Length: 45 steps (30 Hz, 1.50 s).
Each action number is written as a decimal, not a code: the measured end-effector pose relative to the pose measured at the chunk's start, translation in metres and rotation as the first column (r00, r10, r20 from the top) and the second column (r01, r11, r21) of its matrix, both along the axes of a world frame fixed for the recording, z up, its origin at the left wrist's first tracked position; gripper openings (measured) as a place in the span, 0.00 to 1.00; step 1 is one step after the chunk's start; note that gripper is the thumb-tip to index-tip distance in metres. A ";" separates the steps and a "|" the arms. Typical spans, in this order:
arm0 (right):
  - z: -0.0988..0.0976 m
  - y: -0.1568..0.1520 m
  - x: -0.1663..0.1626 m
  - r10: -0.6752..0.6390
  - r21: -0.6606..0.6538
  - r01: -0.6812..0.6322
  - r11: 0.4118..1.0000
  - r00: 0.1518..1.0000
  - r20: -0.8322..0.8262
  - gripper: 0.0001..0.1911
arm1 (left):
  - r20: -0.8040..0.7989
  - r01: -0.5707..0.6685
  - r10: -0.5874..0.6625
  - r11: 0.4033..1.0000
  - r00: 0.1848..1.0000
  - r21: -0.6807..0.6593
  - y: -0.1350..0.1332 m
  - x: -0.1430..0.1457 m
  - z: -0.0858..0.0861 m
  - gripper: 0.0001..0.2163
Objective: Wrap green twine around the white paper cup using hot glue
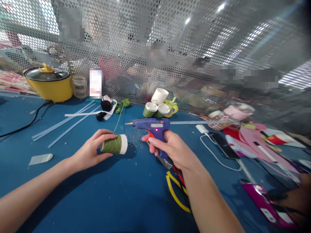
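My left hand (98, 147) grips a paper cup (113, 144) lying on its side, its wall wrapped in green yarn with a white band bare at the right end. A strand of yarn (119, 121) runs from it up to a loose green ball (125, 103). In my right hand (167, 147) is a blue hot glue gun (152, 124), its nozzle pointing left above the cup and apart from it. My fingers are around the handle by the orange trigger. A clear glue stick (189, 122) sticks out of its back, and a red light glows on its side.
Yellow-handled scissors (177, 191) lie beneath my right wrist. Glue sticks (65, 124) and black yarn (106, 105) are at left, near a yellow electric pot (51, 85). Several cups (159, 95) stand by the perforated screen (136, 48). At right are a phone (223, 145) and a purple power strip (267, 204).
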State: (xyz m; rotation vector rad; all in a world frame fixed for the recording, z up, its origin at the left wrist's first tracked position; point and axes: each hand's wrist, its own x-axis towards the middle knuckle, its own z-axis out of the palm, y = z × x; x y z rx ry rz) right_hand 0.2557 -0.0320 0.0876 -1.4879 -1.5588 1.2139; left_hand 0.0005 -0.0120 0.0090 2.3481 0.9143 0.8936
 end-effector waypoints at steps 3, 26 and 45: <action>0.004 -0.004 -0.007 0.013 0.015 -0.015 1.000 0.991 0.133 0.10 | 0.001 -0.003 0.003 1.000 1.000 0.003 0.001 -0.001 0.000 0.19; 0.000 -0.011 -0.018 0.024 -0.018 -0.018 1.000 0.910 0.413 0.15 | -0.004 0.008 -0.007 1.000 1.000 0.019 0.002 -0.003 -0.003 0.18; 0.000 -0.014 -0.021 0.008 0.022 -0.020 1.000 0.887 0.462 0.15 | -0.022 0.019 -0.018 1.000 1.000 0.024 0.003 -0.003 -0.003 0.17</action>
